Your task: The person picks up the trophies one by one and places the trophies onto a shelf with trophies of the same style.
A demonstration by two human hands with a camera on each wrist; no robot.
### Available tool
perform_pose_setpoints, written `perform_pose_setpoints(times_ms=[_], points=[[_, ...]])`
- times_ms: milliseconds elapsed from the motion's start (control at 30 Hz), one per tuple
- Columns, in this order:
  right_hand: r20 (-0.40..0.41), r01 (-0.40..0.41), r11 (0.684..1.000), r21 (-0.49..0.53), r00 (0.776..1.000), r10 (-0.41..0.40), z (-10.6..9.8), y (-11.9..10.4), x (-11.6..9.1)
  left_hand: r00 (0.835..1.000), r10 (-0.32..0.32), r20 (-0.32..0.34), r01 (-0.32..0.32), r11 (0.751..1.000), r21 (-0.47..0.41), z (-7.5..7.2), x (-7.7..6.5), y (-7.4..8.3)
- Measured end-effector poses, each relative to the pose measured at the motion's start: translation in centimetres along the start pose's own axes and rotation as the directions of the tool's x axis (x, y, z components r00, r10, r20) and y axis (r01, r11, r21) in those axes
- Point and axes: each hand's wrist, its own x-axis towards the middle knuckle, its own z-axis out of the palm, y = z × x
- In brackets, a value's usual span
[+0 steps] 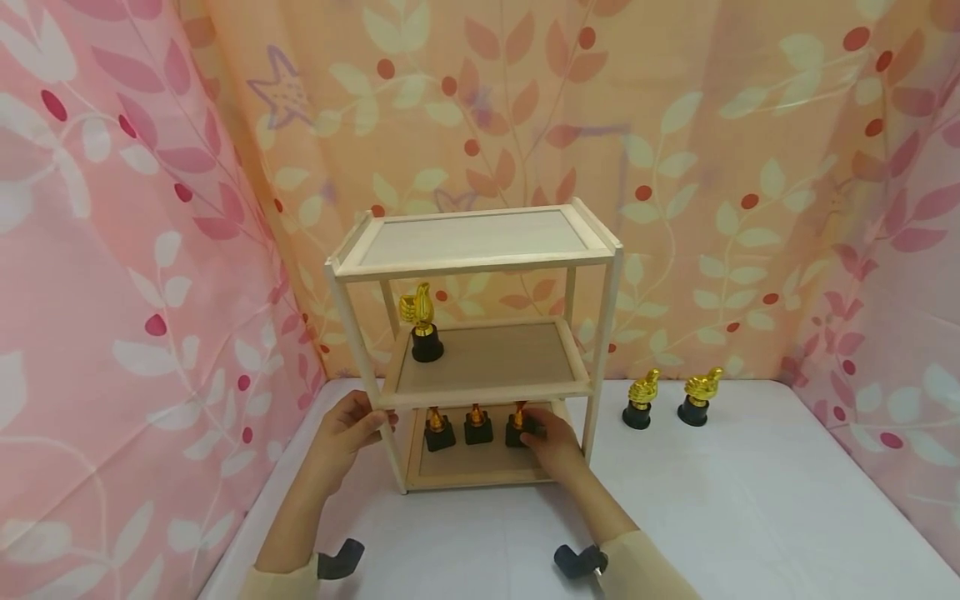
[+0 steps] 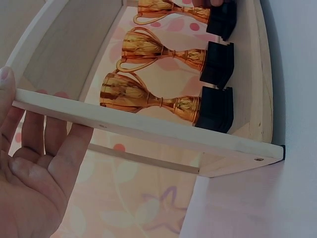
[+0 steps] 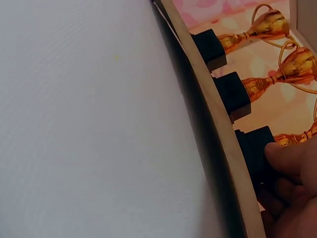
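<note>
A three-tier wooden rack [image 1: 480, 398] stands on the table. My left hand [image 1: 347, 435] holds its front left post [image 2: 148, 131], thumb on one side and fingers behind. On the bottom shelf, three gold trophy cups with black square bases stand in a row: a left cup [image 2: 126, 94], a middle cup [image 2: 143, 47] and a right cup [image 3: 255, 151]. The thumb and fingers of my right hand [image 1: 558, 446] grip the right cup's base. In the head view the middle shelf hides the cups' tops. A gold thumbs-up trophy [image 1: 426, 342] stands at the middle shelf's left.
Two more gold thumbs-up trophies stand on the white table [image 1: 750, 508] to the right of the rack, a nearer one [image 1: 637, 414] and another [image 1: 694, 410] beside it. Patterned curtains [image 1: 675, 167] enclose the back and both sides.
</note>
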Motion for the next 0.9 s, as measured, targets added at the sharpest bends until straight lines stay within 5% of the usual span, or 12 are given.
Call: perform_pose_setpoints(times_ms=[900], points=[[0.023,-0.053,0.998,-0.023,0.998,0.054,0.3,1.0,1.1,1.0,-0.01,-0.003,0.011,1.0,0.016,0.1,0.1,0.1]])
